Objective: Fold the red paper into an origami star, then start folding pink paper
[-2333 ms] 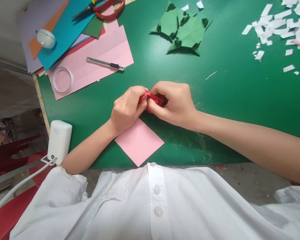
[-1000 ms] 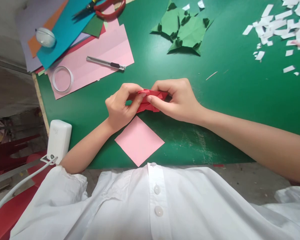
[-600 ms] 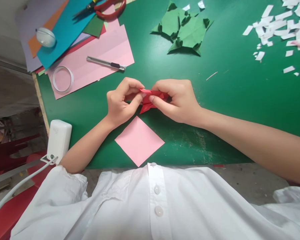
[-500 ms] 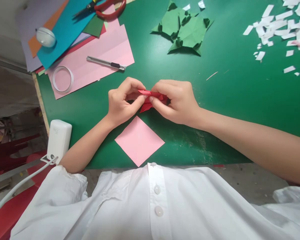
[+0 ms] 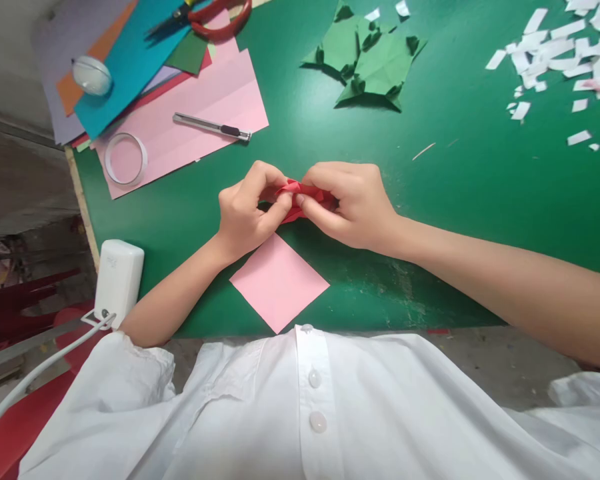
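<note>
A piece of folded red paper is pinched between both hands above the green table. My left hand grips its left end between thumb and forefinger. On its right side, my right hand holds it the same way, and those fingers cover much of the folds. Flat on the table just below the hands lies a square of pink paper, one corner pointing toward my white shirt. Two green folded paper shapes with curled points rest farther back.
At the back left, stacked coloured sheets carry a utility knife, a tape roll, red-handled scissors and a white mouse-like object. White paper scraps lie back right. A white corded device stands by my left forearm.
My left fingers have shifted slightly right and pressed down the red paper's left tip, which stuck out before. The right hand has hardly moved.
</note>
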### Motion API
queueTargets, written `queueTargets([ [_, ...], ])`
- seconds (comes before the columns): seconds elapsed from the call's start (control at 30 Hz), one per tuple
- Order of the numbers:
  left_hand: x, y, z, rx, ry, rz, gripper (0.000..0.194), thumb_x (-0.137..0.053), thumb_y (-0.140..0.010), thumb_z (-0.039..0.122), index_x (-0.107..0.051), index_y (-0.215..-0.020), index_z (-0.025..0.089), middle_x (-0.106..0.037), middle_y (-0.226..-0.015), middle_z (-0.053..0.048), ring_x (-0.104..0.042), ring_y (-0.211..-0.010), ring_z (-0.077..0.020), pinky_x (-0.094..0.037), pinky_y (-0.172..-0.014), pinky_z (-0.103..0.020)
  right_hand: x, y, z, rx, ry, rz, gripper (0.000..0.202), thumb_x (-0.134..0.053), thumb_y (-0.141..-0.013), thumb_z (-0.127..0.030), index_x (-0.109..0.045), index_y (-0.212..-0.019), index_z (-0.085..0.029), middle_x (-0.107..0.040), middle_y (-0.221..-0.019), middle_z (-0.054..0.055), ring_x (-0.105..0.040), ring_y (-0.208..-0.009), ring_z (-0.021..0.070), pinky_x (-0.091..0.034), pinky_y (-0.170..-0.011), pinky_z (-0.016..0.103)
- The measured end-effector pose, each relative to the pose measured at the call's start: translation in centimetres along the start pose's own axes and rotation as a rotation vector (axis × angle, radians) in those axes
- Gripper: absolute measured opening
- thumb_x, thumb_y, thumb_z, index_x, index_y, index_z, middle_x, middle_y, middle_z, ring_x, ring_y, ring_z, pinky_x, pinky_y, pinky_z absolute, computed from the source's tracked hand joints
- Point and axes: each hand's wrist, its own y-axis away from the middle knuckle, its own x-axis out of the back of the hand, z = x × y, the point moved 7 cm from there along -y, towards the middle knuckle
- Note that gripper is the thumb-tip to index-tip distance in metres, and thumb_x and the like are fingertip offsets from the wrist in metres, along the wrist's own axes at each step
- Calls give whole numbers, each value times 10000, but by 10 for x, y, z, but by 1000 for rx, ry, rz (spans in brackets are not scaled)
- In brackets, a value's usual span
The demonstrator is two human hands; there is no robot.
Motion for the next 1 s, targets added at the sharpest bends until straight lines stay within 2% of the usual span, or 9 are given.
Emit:
queueTargets([
  [0.13,-1,-2,-8,94,173,-55,156,-642,-978,344,-598,-877,233,-678,-758,64,-692,-627,-55,-565,-564,-161,2,-2,2,-5,-42,-48,203,-491,-916,-246,-478,-715,-221,-490,-634,-15,-412,-596,127,-333,-609,321],
  [0.3,-11,-7,-18,251,494,-263,174,-715,-941,332,-600,-868,224,-701,-738,76,-744,-627,-87,-636,-584,-178,3,-4,1,71,-128,-118,233,-526,-875,-221,-435,-660,-212,-444,-570,-43,-367,-551,96,-308,-585,303],
  [0.5,-14,-6,-23,338,598,-387,169,-721,-934,348,-622,-904,214,-740,-764,51,-776,-685,-127,-676,-612,-205,3,-5,0,91,-154,-137,175,-525,-829,-192,-487,-658,-202,-509,-583,-42,-390,-549,84,-311,-584,299],
  [0.73,-15,-6,-23,375,611,-391,199,-701,-938,411,-647,-911,221,-742,-771,57,-782,-690,-154,-693,-621,-265,4,-5,-1,84,-168,-113,206,-530,-812,-178,-452,-623,-199,-433,-537,-52,-338,-524,76,-290,-574,301],
  [0.87,-14,-6,-22,369,583,-375,168,-692,-948,386,-647,-956,224,-749,-764,56,-781,-687,-145,-688,-625,-244,6,-5,-1,95,-189,-99,220,-523,-809,-169,-424,-615,-200,-396,-528,-57,-313,-518,74,-283,-568,297],
  [1.0,-14,-6,-24,367,577,-353,193,-710,-938,374,-656,-889,195,-761,-811,27,-780,-712,-134,-684,-633,-219,7,-5,-2,109,-202,-97,226,-518,-808,-163,-412,-613,-203,-372,-521,-60,-292,-514,74,-276,-560,292],
])
